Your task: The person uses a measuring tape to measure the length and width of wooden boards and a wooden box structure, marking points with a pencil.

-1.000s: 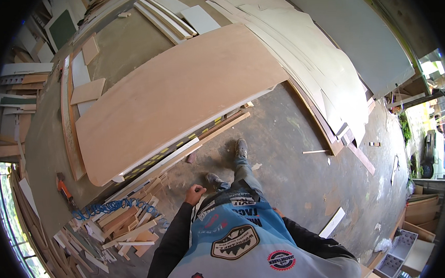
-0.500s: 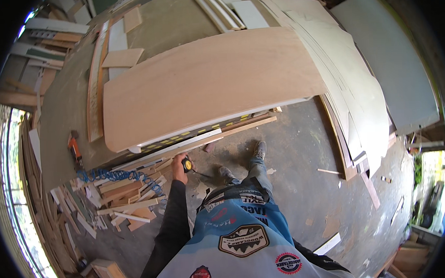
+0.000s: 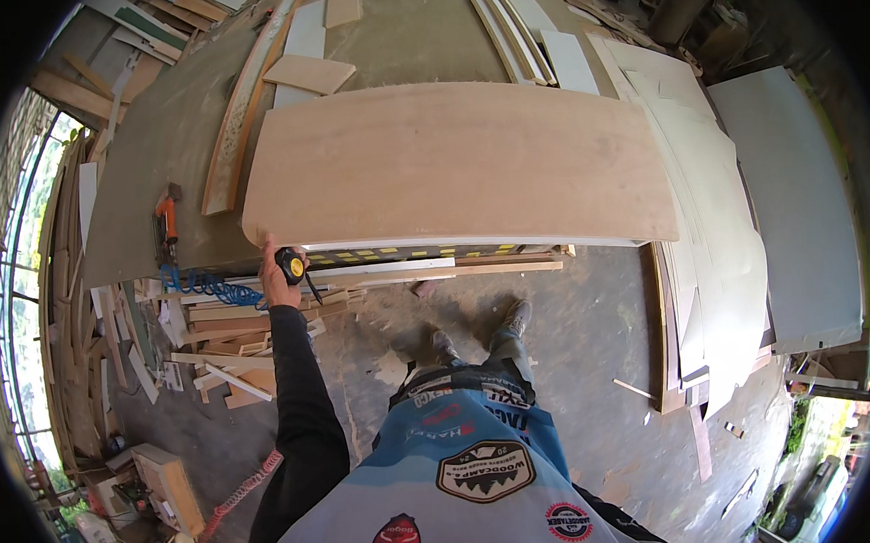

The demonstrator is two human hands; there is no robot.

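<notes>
My left hand is closed around a black and yellow tape measure, its black strap hanging down beside it. That hand is at the near left corner of a long, light brown wooden panel. A fingertip reaches up to the panel's rounded corner; whether it presses on the wood I cannot make out. The panel lies flat on a larger greyish work surface, its white near edge facing me. Of my right arm only a dark sleeve shows at the lower edge, and the right hand is out of sight.
An orange and black nail gun lies left of the panel, with a blue coiled hose. Wood offcuts are heaped on the floor below. Large pale sheets are stacked on the right. Strips and boards lie behind the panel.
My left hand has moved forward with the tape measure, from in front of my body to the panel's near left corner. My view has turned, so the panel appears straighter across.
</notes>
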